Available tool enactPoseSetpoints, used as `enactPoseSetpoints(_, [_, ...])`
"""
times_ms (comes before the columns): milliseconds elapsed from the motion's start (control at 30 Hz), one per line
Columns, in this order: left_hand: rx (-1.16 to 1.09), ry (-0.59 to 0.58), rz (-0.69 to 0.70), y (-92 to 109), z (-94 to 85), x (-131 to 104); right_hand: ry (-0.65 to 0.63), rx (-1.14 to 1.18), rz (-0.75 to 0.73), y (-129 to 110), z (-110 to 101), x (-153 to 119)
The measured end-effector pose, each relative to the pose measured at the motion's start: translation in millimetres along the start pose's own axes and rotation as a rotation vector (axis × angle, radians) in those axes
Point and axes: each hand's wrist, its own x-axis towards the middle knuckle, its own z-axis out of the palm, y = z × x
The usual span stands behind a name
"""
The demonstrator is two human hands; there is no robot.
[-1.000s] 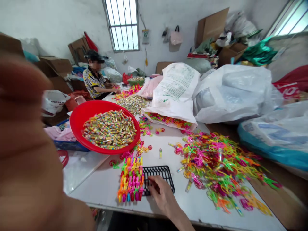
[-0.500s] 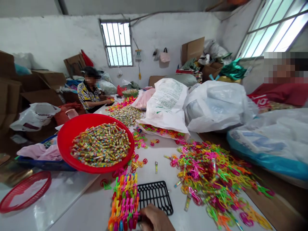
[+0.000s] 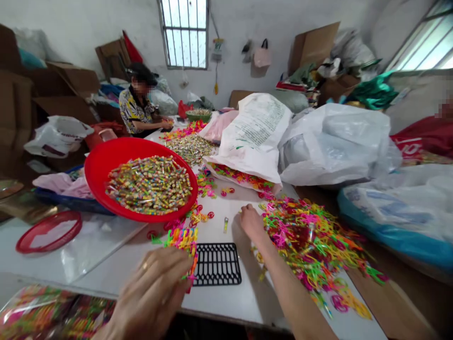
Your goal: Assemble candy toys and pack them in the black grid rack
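My left hand (image 3: 152,283) is over the near part of a block of bright plastic pieces (image 3: 182,238) lined up in rows. Its fingers are bent and pressed together, with a bit of pink and green plastic at the tips; what they grip is partly hidden. The black slotted plastic rack (image 3: 217,264) lies flat beside that block. Farther up the table, my right hand (image 3: 251,221) has its fingertips pinched, and anything in them is too small to make out. Between the hands lies one small clear tube with yellow-green contents (image 3: 225,225). A heap of coloured plastic pieces (image 3: 304,236) is right of my right wrist.
A red basin (image 3: 95,165) full of small tubes stands on the left, with a red mesh basket (image 3: 21,243) nearer. White sacks (image 3: 255,127) line the far side. Packed bags (image 3: 42,311) sit bottom left. A co-worker (image 3: 138,99) sits at the far end; another is at right.
My right hand has left the rack's near edge and reached forward to the right. My left hand has come into view over the block of plastic pieces. The view has tilted down.
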Motion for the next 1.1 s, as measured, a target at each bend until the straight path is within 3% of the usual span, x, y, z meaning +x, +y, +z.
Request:
enactPoseSetpoints(133, [-0.049, -0.107, -0.159, -33, 15.3, -8, -0.068, -0.086, -0.050, -5, 8, 13])
enactPoseSetpoints(267, [-0.092, -0.125, -0.391, -49, 14.9, -14, -0.078, -0.115, -0.233, -8, 10, -27])
enactPoseSetpoints(367, [-0.084, -0.150, -0.339, -46, 27.3, -5, -0.067, -0.140, -0.389, -1, 13, -65])
enactPoseSetpoints(467, [-0.023, -0.240, -0.236, -44, 51.6, 10, -0.011, -0.120, -0.434, 6, 15, -89])
enactPoseSetpoints(600, [0.070, -0.412, -0.158, -49, 78.0, 17, -0.011, -0.039, -0.397, 9, 15, -92])
enactPoseSetpoints(700, [0.073, -0.399, -0.125, -53, 82.7, 11, 0.036, 0.252, -0.317, 22, 13, -80])
enactPoseSetpoints(800, [0.050, -0.363, -0.131, -53, 79.5, 4, 0.280, 0.692, -0.078, 45, 5, -64])
enactPoseSetpoints(900, [0.046, -0.362, -0.141, -51, 76.8, -1, 0.496, 0.979, 0.251, 58, -5, -54])
enactPoseSetpoints(1000, [0.056, -0.336, -0.140, -50, 76.4, -4, 0.418, 1.207, 0.364, 42, 0, -56])
enactPoseSetpoints(1100, [0.063, -0.322, -0.137, -48, 75.1, -5, 0.204, 1.190, 0.168, 14, 20, -69])
